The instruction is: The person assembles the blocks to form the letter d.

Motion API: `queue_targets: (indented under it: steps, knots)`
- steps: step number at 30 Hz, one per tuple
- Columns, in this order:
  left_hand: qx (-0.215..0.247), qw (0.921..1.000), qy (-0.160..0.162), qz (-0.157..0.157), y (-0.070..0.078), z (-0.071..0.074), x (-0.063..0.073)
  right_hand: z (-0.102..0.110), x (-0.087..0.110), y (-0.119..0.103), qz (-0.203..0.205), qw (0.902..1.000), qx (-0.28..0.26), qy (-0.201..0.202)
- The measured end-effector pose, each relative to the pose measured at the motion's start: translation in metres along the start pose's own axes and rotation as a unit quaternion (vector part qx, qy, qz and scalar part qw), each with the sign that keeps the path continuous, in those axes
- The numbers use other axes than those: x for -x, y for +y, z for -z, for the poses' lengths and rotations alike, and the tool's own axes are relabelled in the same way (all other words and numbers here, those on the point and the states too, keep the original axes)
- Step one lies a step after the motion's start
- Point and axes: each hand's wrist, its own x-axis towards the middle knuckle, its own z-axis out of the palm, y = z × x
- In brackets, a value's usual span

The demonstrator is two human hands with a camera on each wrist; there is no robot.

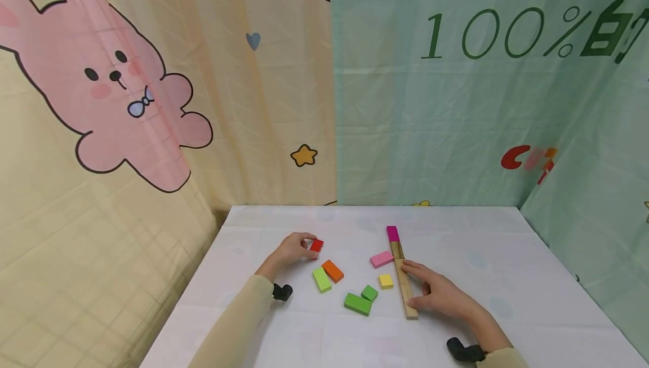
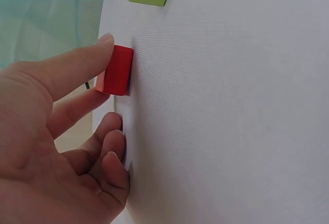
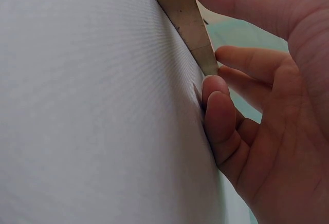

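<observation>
My left hand pinches a small red block between thumb and forefinger, close over the table; its other fingers curl in near the white surface. My right hand lies along the right side of a long wooden strip, thumb and fingertips touching its edge. A magenta block sits at the strip's far end, with a darker, recessed-looking stretch just below it. Against the strip's left side is a pink block, and a yellow block lies a little nearer.
Between the hands, an orange block lies against a lime-green block. Closer to the front, a long green block and a smaller green block touch. Printed curtains hang behind and beside the white table.
</observation>
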Motion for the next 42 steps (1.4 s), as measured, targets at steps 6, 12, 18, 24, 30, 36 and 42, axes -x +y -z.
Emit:
queue_targets:
  steps: [6, 12, 18, 24, 30, 36, 42]
  knots:
    - [0.003, 0.9999, 0.011, -0.004, 0.000, -0.002, 0.003, -0.001, 0.000, 0.001, 0.002, 1.0000, -0.004, -0.003]
    - [0.009, 0.9993, 0.025, -0.026, -0.001, -0.006, 0.005, 0.000, 0.001, 0.000, 0.003, 1.0000, -0.004, -0.002]
    - [0.026, 0.9977, 0.036, -0.052, 0.000, -0.008, 0.006, 0.000, 0.002, 0.000, 0.001, 1.0000, -0.003, -0.001]
    - [0.048, 0.9968, 0.041, -0.050, 0.001, -0.010, 0.008, -0.001, 0.002, -0.001, -0.005, 1.0000, -0.005, -0.001]
    - [0.068, 0.9953, 0.046, -0.051, 0.003, -0.010, 0.010, -0.001, 0.001, -0.002, -0.008, 1.0000, -0.004, -0.002]
    - [0.091, 0.9926, 0.056, -0.059, 0.009, -0.009, 0.011, -0.001, 0.001, -0.002, -0.011, 0.9999, -0.002, 0.000]
    - [0.108, 0.9902, 0.065, -0.060, 0.016, -0.008, 0.011, -0.001, 0.000, -0.001, -0.010, 0.9999, -0.001, 0.000]
